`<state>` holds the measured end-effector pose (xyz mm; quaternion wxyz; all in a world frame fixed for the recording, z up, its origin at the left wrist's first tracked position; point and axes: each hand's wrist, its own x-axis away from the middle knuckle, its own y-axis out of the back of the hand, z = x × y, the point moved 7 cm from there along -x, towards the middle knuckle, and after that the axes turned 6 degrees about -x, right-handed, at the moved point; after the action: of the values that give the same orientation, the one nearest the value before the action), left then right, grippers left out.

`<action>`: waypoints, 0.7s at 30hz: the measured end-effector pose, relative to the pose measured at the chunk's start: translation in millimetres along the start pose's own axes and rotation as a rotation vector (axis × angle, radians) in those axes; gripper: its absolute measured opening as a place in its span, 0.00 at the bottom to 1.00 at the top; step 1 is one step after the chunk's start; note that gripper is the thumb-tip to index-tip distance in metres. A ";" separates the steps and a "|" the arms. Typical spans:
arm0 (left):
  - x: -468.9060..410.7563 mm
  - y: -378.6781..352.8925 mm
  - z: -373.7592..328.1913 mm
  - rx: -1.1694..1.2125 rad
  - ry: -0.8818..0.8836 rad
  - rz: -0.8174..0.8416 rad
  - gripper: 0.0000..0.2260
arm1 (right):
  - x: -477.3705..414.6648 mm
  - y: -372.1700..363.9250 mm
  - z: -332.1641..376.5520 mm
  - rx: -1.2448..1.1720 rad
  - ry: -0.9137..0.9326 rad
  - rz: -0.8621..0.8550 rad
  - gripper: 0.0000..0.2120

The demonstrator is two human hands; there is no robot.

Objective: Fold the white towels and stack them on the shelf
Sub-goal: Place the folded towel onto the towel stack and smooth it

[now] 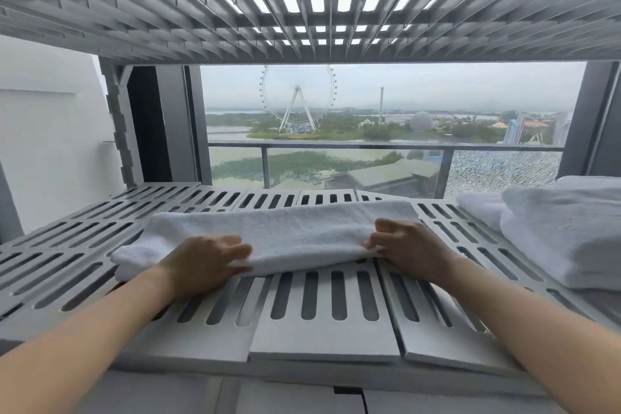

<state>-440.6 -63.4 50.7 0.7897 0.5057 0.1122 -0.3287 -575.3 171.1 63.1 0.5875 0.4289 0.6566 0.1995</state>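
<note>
Though flat, towel [285, 232] seemingly within left hand [201, 262], right hand [410, 249] grip.

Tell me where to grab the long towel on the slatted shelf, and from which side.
Grip the towel along its near long edge, from the front, one hand toward each end, where the left hand and right hand hold it. It lies as a long strip across the shelf, and that edge is lifted.
</note>
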 end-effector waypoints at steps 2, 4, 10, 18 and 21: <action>2.2 1.1 -1.4 -0.023 -0.057 0.025 0.17 | 1.2 2.6 -2.5 -0.077 -0.068 0.025 0.10; 1.9 -2.2 -1.9 0.027 -0.073 0.095 0.19 | -1.7 4.8 0.3 -0.194 -0.131 0.039 0.06; -71.1 -11.7 -0.2 0.374 0.348 0.038 0.21 | -56.3 -15.3 -3.6 -0.436 -0.398 0.076 0.11; -105.7 -100.7 -38.0 0.369 0.570 0.595 0.25 | -46.8 -91.1 -47.1 -0.250 -0.633 0.607 0.25; -101.0 -108.1 -38.4 0.340 0.540 0.637 0.24 | -25.0 -94.7 -73.3 -0.209 -0.735 0.625 0.33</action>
<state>-579.6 -18.4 5.9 0.6995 0.7054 0.0973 0.0607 -677.0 116.6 22.5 0.7323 0.5859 0.2223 0.2665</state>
